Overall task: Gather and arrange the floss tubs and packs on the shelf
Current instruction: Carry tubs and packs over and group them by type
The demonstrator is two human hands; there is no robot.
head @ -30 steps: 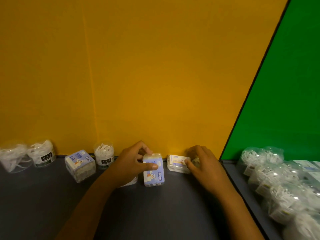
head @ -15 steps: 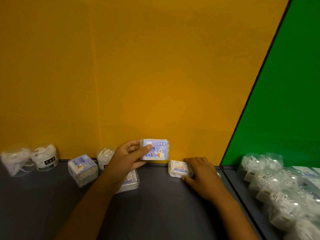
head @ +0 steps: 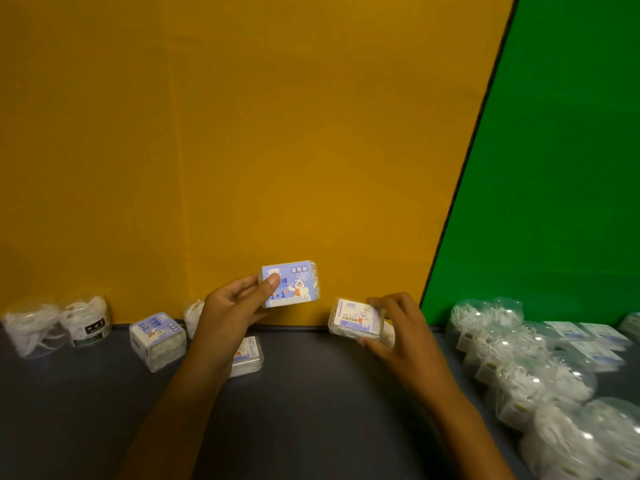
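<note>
Both hands busy — left hand (head: 232,306) pinches a blue pack (head: 290,284) aloft, right hand (head: 398,327) grips a smaller pack (head: 355,319); tubs (head: 86,320) sit scattered along the shelf (head: 311,410) — plenty left.

The blue-labelled pack (head: 290,284) looks like clear glossy plastic under a printed paper face, as does the paler pack (head: 355,319). The round tubs (head: 86,320) are transparent shiny plastic with white floss picks inside. The shelf (head: 311,410) is a matt, smooth dark grey; the orange backing (head: 242,133) looks matt
</note>
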